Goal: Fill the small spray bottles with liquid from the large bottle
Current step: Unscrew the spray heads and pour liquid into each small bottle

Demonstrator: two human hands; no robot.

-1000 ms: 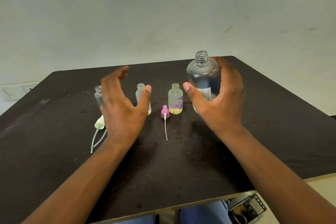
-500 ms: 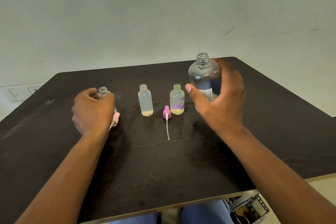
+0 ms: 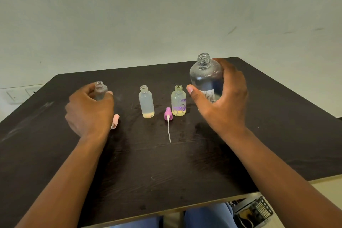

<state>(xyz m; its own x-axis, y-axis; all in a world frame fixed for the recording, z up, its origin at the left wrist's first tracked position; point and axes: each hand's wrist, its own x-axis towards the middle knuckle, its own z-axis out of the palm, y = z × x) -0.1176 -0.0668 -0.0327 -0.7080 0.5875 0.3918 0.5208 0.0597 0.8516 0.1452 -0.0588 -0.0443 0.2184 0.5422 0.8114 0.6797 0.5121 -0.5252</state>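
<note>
My right hand (image 3: 224,103) grips the large clear bottle (image 3: 206,77), uncapped and upright, at the right of the dark table (image 3: 166,168). My left hand (image 3: 88,111) is closed around a small clear bottle (image 3: 100,89) at the left; only its open neck and shoulder show. Between the hands stand two more small open bottles: a frosted one (image 3: 146,102) with a little yellowish liquid at the bottom, and a yellow-tinted one (image 3: 178,100) with purple print. A purple spray cap (image 3: 168,114) with its dip tube lies in front of them. A pale pink cap (image 3: 115,121) lies by my left hand.
The table's front edge runs just above my knees. A wire basket (image 3: 253,213) sits on the floor at the lower right. A pale wall rises behind the table, with switch plates (image 3: 16,95) at the far left.
My left hand moved left from the middle of the table and closed around the leftmost small bottle. My right hand tightened on the large bottle and raised it a little.
</note>
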